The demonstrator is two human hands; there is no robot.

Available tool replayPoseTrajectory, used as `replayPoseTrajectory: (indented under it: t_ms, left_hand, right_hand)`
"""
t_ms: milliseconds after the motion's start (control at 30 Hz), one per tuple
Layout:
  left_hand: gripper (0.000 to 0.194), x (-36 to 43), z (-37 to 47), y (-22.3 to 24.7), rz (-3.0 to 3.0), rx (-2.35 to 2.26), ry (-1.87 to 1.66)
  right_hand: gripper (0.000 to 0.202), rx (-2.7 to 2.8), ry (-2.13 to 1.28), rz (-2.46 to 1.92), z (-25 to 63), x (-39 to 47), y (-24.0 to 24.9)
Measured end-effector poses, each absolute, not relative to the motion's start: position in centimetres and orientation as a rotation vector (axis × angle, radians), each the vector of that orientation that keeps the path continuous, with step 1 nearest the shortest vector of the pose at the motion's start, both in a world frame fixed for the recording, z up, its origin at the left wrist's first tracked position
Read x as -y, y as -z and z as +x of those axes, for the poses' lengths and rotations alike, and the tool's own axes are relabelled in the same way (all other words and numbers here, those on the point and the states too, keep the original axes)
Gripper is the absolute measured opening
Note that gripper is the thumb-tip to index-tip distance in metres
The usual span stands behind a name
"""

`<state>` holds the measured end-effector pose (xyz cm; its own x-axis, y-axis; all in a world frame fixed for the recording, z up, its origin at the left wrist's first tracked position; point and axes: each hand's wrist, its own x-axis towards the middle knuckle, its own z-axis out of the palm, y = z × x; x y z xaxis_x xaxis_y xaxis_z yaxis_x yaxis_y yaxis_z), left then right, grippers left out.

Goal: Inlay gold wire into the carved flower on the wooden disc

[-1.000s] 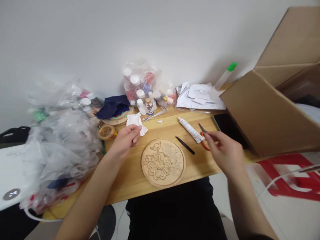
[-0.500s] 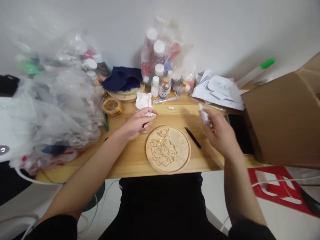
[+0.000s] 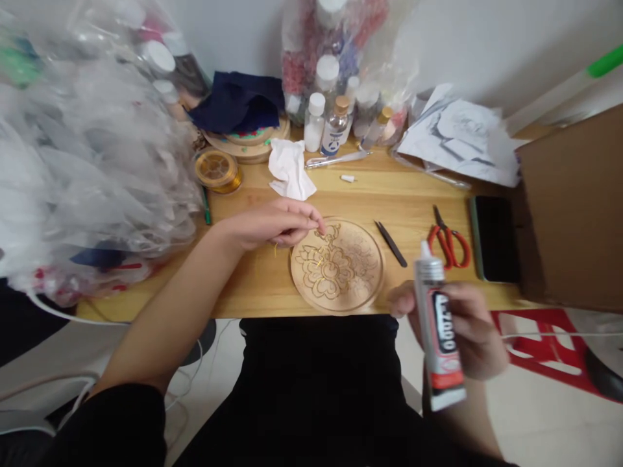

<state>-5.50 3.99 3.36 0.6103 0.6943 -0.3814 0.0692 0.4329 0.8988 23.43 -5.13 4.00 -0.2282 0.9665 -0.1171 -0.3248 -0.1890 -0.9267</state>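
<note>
Silver tube [image 3: 444,350] gripped in right hand [image 3: 479,327], apparently being readied; left hand [image 3: 272,224] half-curled at wooden disc [image 3: 363,295], hold unclear. To dispense, tip nozzle [image 3: 425,250] down.

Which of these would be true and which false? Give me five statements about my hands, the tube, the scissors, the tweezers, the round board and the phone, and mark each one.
1. The right hand holds the silver tube with its nozzle pointing up. True.
2. The orange-handled scissors lie between the tweezers and the phone. True.
3. The tweezers are in the right hand. False: they lie on the table, to the right of the round board.
4. The fingers of the left hand are over the edge of the round board. True.
5. The phone's screen is brightly lit. False: it is dark.
</note>
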Motion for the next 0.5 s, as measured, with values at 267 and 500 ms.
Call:
replayPoseTrajectory:
  t_ms: [267,500]
  left_hand:
    - [0.021,-3.9,-4.7,-2.8,1.084,-0.871,-0.423]
    - [0.019,-3.7,-4.6,-2.6,1.086,-0.840,-0.354]
  right_hand:
    - [0.033,0.907,-1.903,-0.744,19.4,6.9,-1.7]
    - [0.027,0.952,-1.744,-0.862,20.1,4.4,-1.3]
